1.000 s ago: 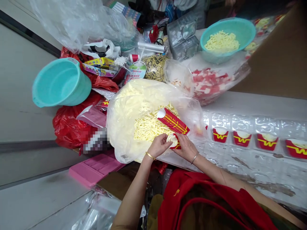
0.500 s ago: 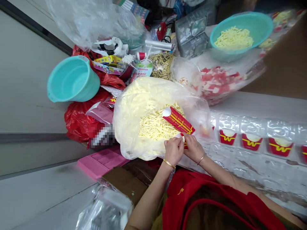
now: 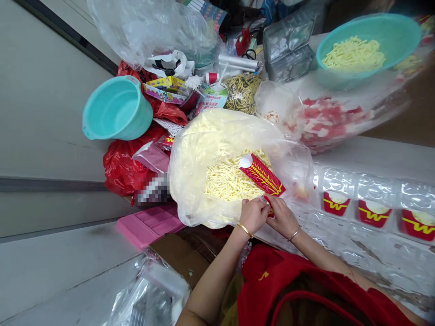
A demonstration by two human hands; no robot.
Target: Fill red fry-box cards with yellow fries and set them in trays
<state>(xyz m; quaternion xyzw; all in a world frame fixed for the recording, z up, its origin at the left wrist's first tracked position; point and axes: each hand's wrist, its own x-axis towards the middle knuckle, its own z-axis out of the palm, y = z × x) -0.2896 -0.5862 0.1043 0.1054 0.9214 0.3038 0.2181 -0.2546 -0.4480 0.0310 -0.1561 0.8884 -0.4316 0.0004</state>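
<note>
A small red fries carton (image 3: pixel 271 213) with a white inside is pinched between my two hands, which partly hide it. My left hand (image 3: pixel 254 215), with a gold bangle at the wrist, closes its fingers at the carton's left edge. From the other side my right hand (image 3: pixel 282 218), wearing a thin silver bangle, grips the same carton. Just beyond them a nested stack of red and yellow fries cartons (image 3: pixel 261 174) lies on pale yellow fry-shaped sticks (image 3: pixel 224 181). These sticks fill a large clear plastic bag (image 3: pixel 193 149) with its mouth spread wide.
Clear plastic trays (image 3: pixel 374 183) holding red cartons line the right side. A turquoise basin (image 3: pixel 115 108) stands left, another basin (image 3: pixel 404 40) with yellow sticks back right. A bag of red and white pieces (image 3: pixel 333 120) and a pink folded item (image 3: pixel 149 226) lie nearby.
The whole view has shifted, so most things appear further right. Both hands stay together on the small carton, with only slight finger movement. The carton stack has not moved in the bag.
</note>
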